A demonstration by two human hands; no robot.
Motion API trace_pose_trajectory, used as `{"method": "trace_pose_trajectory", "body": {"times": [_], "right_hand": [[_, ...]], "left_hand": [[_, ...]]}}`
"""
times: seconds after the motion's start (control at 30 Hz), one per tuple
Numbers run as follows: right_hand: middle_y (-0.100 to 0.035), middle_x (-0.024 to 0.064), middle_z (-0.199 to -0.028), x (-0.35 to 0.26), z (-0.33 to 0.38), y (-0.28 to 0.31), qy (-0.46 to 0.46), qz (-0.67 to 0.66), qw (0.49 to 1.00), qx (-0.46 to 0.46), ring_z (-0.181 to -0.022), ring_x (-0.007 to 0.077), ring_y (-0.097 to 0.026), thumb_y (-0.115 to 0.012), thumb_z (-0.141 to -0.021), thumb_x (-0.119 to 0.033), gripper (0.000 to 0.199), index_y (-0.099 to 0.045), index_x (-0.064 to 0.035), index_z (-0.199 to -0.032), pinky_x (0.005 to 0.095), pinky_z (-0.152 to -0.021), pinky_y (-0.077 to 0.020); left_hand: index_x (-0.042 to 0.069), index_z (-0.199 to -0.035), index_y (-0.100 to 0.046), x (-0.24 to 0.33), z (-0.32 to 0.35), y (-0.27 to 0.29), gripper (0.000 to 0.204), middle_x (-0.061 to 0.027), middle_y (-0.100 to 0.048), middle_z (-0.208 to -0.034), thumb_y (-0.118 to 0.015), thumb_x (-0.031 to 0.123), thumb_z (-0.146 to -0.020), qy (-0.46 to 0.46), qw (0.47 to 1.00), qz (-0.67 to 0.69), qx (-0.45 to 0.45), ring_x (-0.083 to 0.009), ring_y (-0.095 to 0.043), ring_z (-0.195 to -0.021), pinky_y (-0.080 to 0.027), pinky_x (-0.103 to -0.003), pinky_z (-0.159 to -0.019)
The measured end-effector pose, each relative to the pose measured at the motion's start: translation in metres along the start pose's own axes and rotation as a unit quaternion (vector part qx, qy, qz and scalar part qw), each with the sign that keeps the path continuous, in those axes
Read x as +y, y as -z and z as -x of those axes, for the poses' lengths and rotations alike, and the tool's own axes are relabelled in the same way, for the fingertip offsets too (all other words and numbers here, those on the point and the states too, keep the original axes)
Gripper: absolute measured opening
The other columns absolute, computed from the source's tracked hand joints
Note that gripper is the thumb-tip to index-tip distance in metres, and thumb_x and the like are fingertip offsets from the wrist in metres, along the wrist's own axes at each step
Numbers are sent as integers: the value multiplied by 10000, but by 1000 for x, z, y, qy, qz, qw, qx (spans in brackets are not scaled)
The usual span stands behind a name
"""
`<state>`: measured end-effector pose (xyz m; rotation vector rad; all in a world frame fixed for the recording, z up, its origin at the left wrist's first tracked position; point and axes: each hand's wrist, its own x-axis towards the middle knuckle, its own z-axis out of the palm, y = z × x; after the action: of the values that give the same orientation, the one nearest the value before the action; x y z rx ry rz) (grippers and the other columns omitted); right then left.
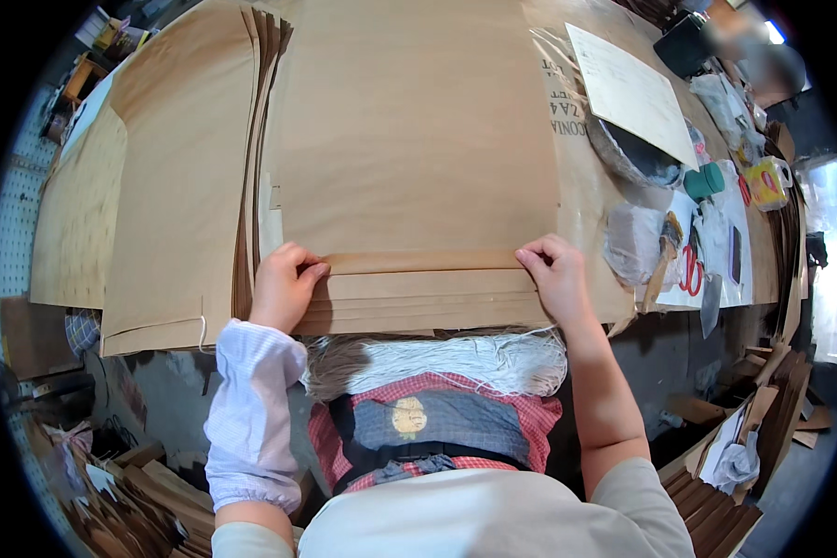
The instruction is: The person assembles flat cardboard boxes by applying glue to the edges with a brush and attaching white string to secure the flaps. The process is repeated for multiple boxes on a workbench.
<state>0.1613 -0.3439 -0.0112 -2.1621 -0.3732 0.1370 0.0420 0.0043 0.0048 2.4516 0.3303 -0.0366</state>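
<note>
A large brown paper sheet (pixel 418 139) lies flat in front of me, on top of other sheets. Its near edge is turned over into a narrow folded strip (pixel 423 262). My left hand (pixel 286 279), closed, pinches the left end of that strip between thumb and fingertips. At the strip's right end, my right hand (pixel 556 272) is closed in a similar pinch. Between the hands, the strip runs nearly straight across. Below it, the near edges of several layered sheets (pixel 428 312) show in steps. A bundle of white string (pixel 456 363) hangs along the table's front edge, against my lap.
A stack of brown paper (pixel 172 177) lies left. To the right are a white board (pixel 632 93) over a basin (pixel 623 153), a green-lidded jar (pixel 704 180), red-handled scissors (pixel 689 270) and plastic bags (pixel 634 244). Cardboard pieces (pixel 716 465) stand below, lower right.
</note>
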Motion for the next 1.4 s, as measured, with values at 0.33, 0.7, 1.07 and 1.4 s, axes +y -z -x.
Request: {"method": "trace_pose_trajectory", "body": {"times": [0.33,0.7,1.07,1.4], "right_hand": [[-526,146,-1188,-35,10,-44,-8,27,992,122,-1071,289,-516,-630,-826,-167,447,-510,-54,-1241,373,-869,-450],[-375,216,-1394,18,34,-13,-1,300,947,117,-1308,368,-324,-639,-829,-309,606,-447,48,-1281,447,-1077,-273],[-548,132,-1219,-30,38,64,-106,-474,873,46,-1118,202,-547,-443,-804,51,450,-454,46,-1254,322,-941,-443],[-636,110,-910,-24,55,7,33,-30,998,52,-827,139,-586,-456,-913,-51,254,-576,27,-1124,283,-751,-471]], "left_hand": [[6,-1039,-511,55,15,-26,272,-142,-562,-931,-586,127,-807,-137,948,-252,140,-357,-555,-916,-436,-452,-742],[-130,-1386,-177,10,30,-27,917,-314,-150,-1464,-585,477,-832,-13,973,-232,9,-426,-139,-1374,-152,-451,-1128],[-68,-1383,-253,25,50,0,630,-208,-381,-1381,-575,180,-902,93,981,123,121,-291,-471,-1181,-368,-364,-1006],[74,-697,-540,23,109,29,123,-110,-530,-610,-611,98,-794,-165,931,-99,309,-321,-534,-552,-410,-425,-489]]}}
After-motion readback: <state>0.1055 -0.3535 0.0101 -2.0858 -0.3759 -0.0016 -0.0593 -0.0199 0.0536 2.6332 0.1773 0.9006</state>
